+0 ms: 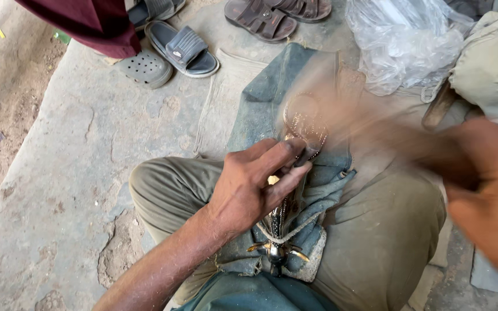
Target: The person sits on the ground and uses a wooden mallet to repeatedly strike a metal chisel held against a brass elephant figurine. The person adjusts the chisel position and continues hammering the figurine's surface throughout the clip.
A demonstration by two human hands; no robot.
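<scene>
My left hand [257, 184] presses down on a small dark shoe [304, 118] with a patterned sole, holding it against a blue-grey cloth [272, 86] laid over my knee. The shoe's metal-trimmed end [276, 250] pokes out below my wrist. My right hand [488, 196] is at the right edge, heavily blurred by motion. A blurred brown streak [370, 129] runs from it toward the shoe; what it grips cannot be made out. My olive trousers [376, 230] fill the lower middle.
Grey slippers [181, 47], a grey clog [145, 68] and brown sandals [260, 20] lie on the concrete slab [59, 173] at the top. Another person's maroon garment [93, 20] hangs top left. A clear plastic bag [402, 46] sits top right beside olive cloth [494, 69].
</scene>
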